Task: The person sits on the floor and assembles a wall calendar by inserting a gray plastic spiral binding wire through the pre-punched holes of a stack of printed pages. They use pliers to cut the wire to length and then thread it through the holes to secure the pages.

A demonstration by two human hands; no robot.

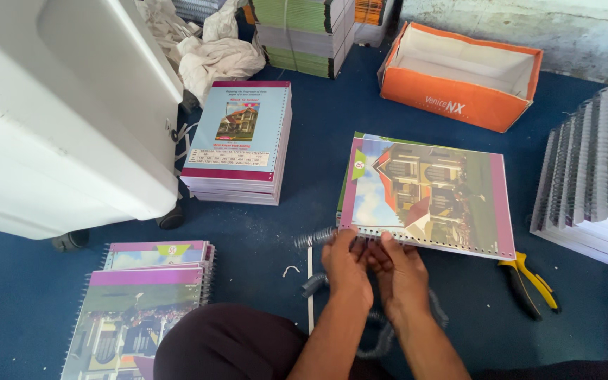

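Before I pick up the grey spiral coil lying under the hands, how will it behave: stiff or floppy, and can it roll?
The spiral coil curves loosely across the blue floor, so it probably bends and sags when lifted. Its round shape suggests it may roll if pushed sideways. It looks thin and light, and one end seems already caught in the notebook at the left hand, so it might tug.

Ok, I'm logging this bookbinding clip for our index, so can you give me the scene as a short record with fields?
Setting: blue floor, seen from the head camera
Left hand: at the punched edge of the notebook, on the spiral wire coil
Right hand: at the same edge, grip closed on it
Bound notebooks: stacked lower left
Unbound stack: upper left
Pliers: yellow-handled, right of the hands
Box: orange, open
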